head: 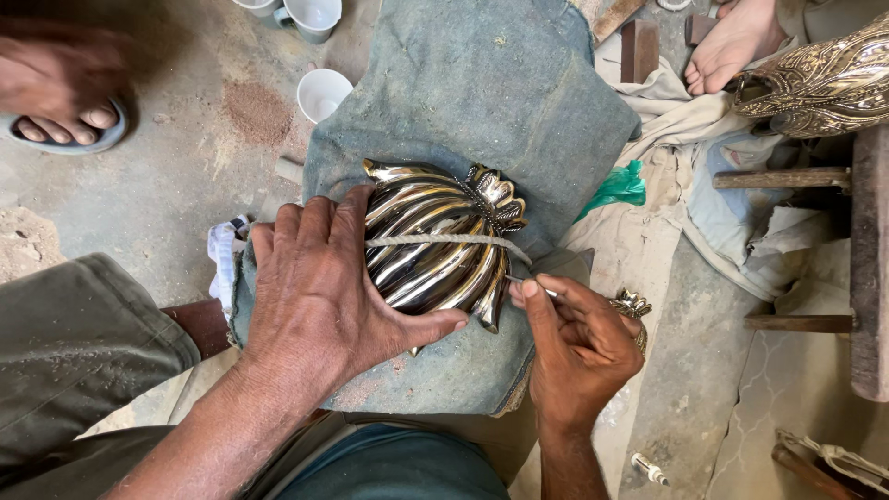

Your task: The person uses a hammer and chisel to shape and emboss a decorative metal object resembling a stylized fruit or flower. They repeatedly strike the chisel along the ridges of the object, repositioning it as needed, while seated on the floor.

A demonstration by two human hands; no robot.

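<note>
Left hand: left hand lies flat and spread over the near-left side of the brass shell piece, fingers draped across its ribs and thumb stretched along its lower edge; it presses down rather than closing round anything, which appears to keep the rounded piece from rocking.
Right hand: right hand pinches a thin metal tool between thumb and fingertips, the tip set at the right rim of the brass piece; the close grip looks suited to fine, controlled work.
Brass shell piece: polished, ribbed and domed, with a leaf-like crest at its upper right; it sits on top of the padded mound, in front of the person's lap.
Cord: a pale cord runs across the ribs from under the left fingers towards the right rim, seemingly binding the piece down.
Cushion: a blue-grey cloth pad underlies the piece, a soft bed that probably stops the metal sliding or marring.
Nearby: white cups stand on the dusty floor beyond the pad; another person's bare foot rests at upper right beside a second ornate brass piece.
</note>
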